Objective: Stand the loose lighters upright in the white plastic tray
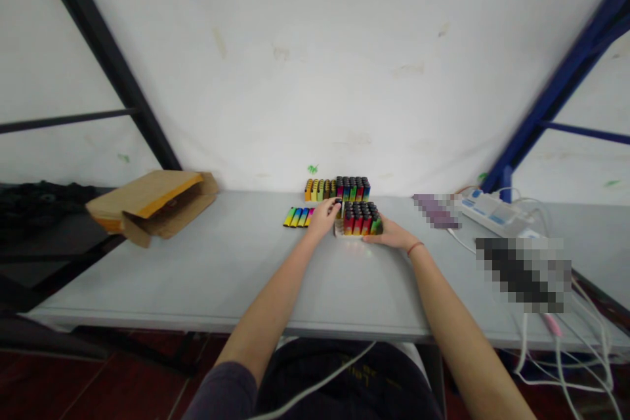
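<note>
A small tray [338,231] packed with upright rainbow-coloured lighters [361,218] stands on the grey table. My left hand [325,215] is closed on one lighter [338,203] at the tray's left edge. My right hand [391,234] rests against the tray's right front side, fingers curled along it. A few loose lighters [298,216] lie flat just left of my left hand. Behind them a second batch of upright lighters [337,189] stands by the wall.
An open cardboard box [150,205] lies on its side at the table's left. A white power strip [489,209] with cables, plus two blurred-out items, sit at the right. Black and blue frame posts flank the white wall.
</note>
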Demonstrator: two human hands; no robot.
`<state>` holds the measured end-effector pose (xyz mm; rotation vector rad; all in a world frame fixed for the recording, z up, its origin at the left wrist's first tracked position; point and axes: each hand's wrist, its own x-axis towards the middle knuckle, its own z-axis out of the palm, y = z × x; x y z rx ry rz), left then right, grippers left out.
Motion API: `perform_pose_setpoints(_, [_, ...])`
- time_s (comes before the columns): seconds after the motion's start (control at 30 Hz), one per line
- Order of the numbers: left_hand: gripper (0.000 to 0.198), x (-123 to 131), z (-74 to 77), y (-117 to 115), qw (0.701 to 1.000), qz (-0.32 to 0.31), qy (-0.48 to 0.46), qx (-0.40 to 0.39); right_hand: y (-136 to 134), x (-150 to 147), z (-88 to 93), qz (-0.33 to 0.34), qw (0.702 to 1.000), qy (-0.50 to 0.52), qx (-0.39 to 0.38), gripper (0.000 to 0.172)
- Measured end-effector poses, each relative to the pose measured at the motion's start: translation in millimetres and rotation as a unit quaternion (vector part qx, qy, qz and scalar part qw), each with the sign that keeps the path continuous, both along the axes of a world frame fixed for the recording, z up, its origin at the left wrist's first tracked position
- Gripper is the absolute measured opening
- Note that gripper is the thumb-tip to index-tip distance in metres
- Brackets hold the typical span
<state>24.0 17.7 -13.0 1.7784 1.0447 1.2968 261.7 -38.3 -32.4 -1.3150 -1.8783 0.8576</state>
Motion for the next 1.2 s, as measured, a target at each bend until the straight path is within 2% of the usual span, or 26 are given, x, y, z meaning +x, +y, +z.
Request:
perform_pose_setpoints(0.1, [0.028, -1.1, 1.0, -3.3, 1.000, -0.012, -0.012, -0.016, 0.3, 0.0, -0.8, -0.002, 1.000, 0.003, 0.005, 0.092])
perform_pose_setpoints(0.37, [0.017, -4.7, -0.7, -8.3, 0.999, -0.041, -0.025, -0.017, 0.0, -0.8, 0.5, -0.003, 1.000, -0.007, 0.009, 0.094])
perform_pose_setpoints(0.57, [0.024, -7.5, -6.4, -6.2, 0.999, 0.000, 0.044, 0.022, -0.6, -1.5, 2.4, -0.015, 1.000, -0.016, -0.002, 0.095])
perform_pose_setpoints(0.63, [0.029, -8.8, -4.6, -7.4, 0.993, 0.028, 0.107, 0.045, -1.1, -1.6, 3.1, -0.012, 1.000, -0.016, -0.004, 0.095])
perform_pose_setpoints(0.7, [0.033, -12.3, -0.7, -9.3, 0.977, 0.097, 0.183, 0.060, -1.6, -1.9, 4.2, -0.005, 1.000, -0.012, -0.003, 0.096])
perform_pose_setpoints(0.8, [0.037, -23.8, 4.7, -11.4, 0.929, 0.239, 0.283, 0.026, -2.2, -2.1, 6.1, 0.003, 1.000, -0.010, -0.004, 0.096])
perform_pose_setpoints(0.87, [0.038, -33.2, 5.3, -11.5, 0.897, 0.280, 0.343, -0.001, -2.2, -2.0, 6.7, 0.001, 1.000, -0.015, -0.007, 0.093])
perform_pose_setpoints(0.93, [0.035, -40.2, 3.4, -11.4, 0.877, 0.277, 0.393, -0.008, -2.0, -2.0, 6.5, -0.002, 1.000, -0.016, -0.006, 0.092])
perform_pose_setpoints(1.0, [0.032, -41.9, 0.6, -12.3, 0.869, 0.263, 0.419, -0.008, -1.9, -2.1, 5.7, -0.002, 1.000, -0.012, -0.002, 0.092])
perform_pose_setpoints(1.1, [0.028, -36.5, -2.4, -16.3, 0.875, 0.231, 0.426, 0.000, -1.9, -2.9, 4.4, 0.001, 1.000, -0.002, 0.001, 0.092])
perform_pose_setpoints(1.2, [0.021, -29.3, -2.5, -19.4, 0.894, 0.198, 0.401, 0.004, -2.0, -3.3, 4.1, 0.007, 1.000, 0.006, 0.003, 0.091])
